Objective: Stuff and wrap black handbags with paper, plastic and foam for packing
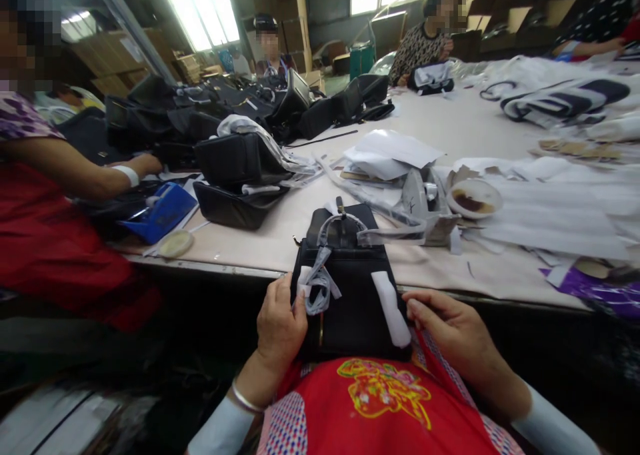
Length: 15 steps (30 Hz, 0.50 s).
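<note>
A black leather-like bag [357, 295] stands at the table's front edge, resting against my body. Clear plastic wraps its arched top handle [345, 223]. On its front left hangs a coiled, plastic-wrapped strap end [319, 292], and a white foam strip [391, 308] lies along the right side. My left hand [281, 318] grips the left side, thumb on the front by a small white wrapping. At the right edge, the thumb and fingers of my right hand [450, 325] are pinched together against the bag; exactly which part they hold is hidden.
Black bags [235, 168] are piled at left, beside a blue box [160, 212] and a round lid [175, 243]. White papers [395, 152], a metal dispenser [425, 202] and a bowl of brown liquid [474, 198] stand ahead right. A co-worker's arm [95, 172] reaches in from the left.
</note>
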Motion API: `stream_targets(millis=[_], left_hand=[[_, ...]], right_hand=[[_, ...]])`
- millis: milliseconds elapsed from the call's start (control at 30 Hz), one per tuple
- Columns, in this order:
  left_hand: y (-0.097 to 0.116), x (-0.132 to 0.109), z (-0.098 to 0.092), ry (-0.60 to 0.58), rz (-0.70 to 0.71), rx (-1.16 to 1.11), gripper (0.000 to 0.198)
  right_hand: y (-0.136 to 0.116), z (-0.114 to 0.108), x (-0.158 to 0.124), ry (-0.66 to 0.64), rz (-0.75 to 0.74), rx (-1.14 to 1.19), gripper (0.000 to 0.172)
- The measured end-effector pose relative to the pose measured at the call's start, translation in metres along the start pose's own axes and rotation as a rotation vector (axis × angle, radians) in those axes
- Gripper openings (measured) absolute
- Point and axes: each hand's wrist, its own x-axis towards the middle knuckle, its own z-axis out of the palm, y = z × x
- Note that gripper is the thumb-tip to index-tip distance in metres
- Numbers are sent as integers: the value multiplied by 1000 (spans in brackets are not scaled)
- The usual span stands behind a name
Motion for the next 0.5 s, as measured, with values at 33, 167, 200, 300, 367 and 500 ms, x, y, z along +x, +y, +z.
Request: stream_targets(millis=[33, 167, 200, 300, 367, 500], left_hand=[[2, -1, -1, 43, 97, 61, 38], [13, -2, 5, -143, 404, 248, 52], [14, -2, 8, -209, 411, 300, 57], [13, -1, 19, -311, 353, 428, 64], [10, -1, 22, -321, 355, 459, 63], [15, 0, 17, -227, 454, 368, 54]], right_hand=[[4, -1, 0, 29, 14, -5, 32], [22, -1, -6, 1, -12, -70, 33], [26, -1, -8, -23, -33, -92, 33], [37, -6, -15, -45, -75, -142, 31], [47, -15, -20, 9, -65, -142, 30], [85, -46, -31, 186, 5, -61, 31]])
